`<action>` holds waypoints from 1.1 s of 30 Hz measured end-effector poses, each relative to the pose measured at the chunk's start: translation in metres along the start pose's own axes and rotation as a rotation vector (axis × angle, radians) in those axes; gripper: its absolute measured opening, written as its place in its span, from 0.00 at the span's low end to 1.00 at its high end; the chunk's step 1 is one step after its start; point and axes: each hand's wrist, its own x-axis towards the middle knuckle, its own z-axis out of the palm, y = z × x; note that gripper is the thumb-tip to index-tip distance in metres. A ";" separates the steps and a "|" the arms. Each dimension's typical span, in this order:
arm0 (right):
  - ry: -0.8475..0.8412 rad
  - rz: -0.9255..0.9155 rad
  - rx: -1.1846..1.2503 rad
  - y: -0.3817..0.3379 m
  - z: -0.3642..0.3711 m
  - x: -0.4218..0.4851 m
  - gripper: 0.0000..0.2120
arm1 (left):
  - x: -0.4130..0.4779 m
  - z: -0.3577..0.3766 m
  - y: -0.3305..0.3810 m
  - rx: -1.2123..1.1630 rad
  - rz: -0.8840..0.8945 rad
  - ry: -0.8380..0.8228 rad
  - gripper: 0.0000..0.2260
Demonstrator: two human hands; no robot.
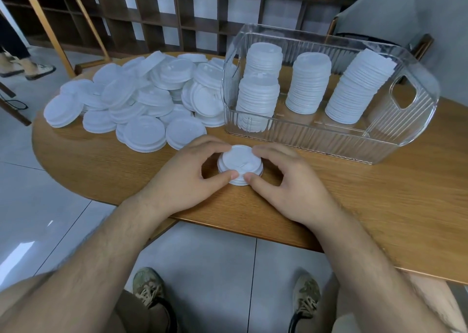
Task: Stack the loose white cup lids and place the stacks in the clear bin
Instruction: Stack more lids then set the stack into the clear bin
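Both hands, left hand [187, 173] & right hand [286, 180], pinch w/ curled fingers & thumbs the rim of a short lid stack [239, 164] btwn them on the table [354, 206]; square edges w/ even pressure before adding loose lids [141, 97] from beyond the left, bin [329, 142] beyond the right.

A heap of loose lids [141, 92] covers the far left part of the tabletop [379, 206]. The bin [329, 142] stands just right of it, toward the far right corner. In the bin, a front stack [260, 97] and a rear stack [264, 56] behind it stand at the left end, a middle stack [307, 82] at the centre and an end stack [359, 82] at the right. Near the front edge a short stack [239, 164] sits between the left hand [182, 178] and right hand [288, 183], whose fingers hold its sides.
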 end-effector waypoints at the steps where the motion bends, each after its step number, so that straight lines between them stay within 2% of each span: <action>1: 0.001 0.001 -0.005 0.000 0.000 0.000 0.23 | 0.000 0.000 0.000 -0.003 -0.002 0.001 0.22; 8: -0.011 0.002 -0.012 -0.004 0.001 -0.001 0.22 | 0.000 0.000 0.000 -0.104 -0.017 -0.021 0.22; 12: -0.029 0.018 -0.045 -0.010 -0.002 -0.001 0.25 | -0.001 -0.001 -0.001 -0.092 -0.013 -0.037 0.22; 15: -0.015 -0.011 -0.076 -0.022 -0.005 0.008 0.25 | -0.001 -0.004 0.001 -0.063 0.014 0.027 0.21; 23: -0.077 -0.081 -0.148 -0.070 0.014 0.062 0.18 | 0.005 -0.036 -0.019 0.239 -0.057 0.289 0.21; 27: -0.220 -0.010 -0.292 -0.082 0.029 0.088 0.22 | 0.004 -0.045 -0.033 0.362 -0.141 0.254 0.28; 33: -0.301 0.042 -0.410 -0.080 0.048 0.108 0.14 | 0.006 -0.044 -0.047 0.454 -0.154 0.186 0.31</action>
